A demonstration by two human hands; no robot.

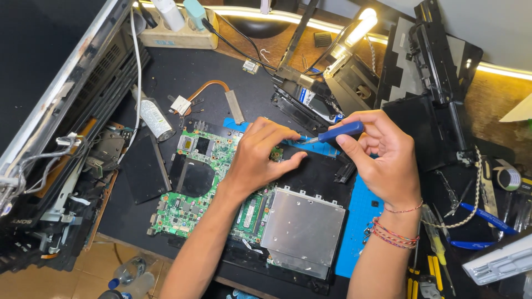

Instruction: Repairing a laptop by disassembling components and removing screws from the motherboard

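A green laptop motherboard (191, 188) lies on a dark mat with a silver metal drive cover (302, 230) at its right end. My left hand (260, 158) rests on the board's upper right part, fingers bent and pinched down near the edge. My right hand (379, 152) grips a blue-handled screwdriver (339, 132), whose tip points left toward my left fingertips. Beaded bracelets circle my right wrist.
An opened laptop shell (61, 138) stands at the left. A copper heat pipe (213, 88), a small tube (152, 116), a power strip (177, 30), a lit lamp (357, 27), black case parts (438, 88) and blue-handled pliers (482, 218) surround the blue mat (354, 221).
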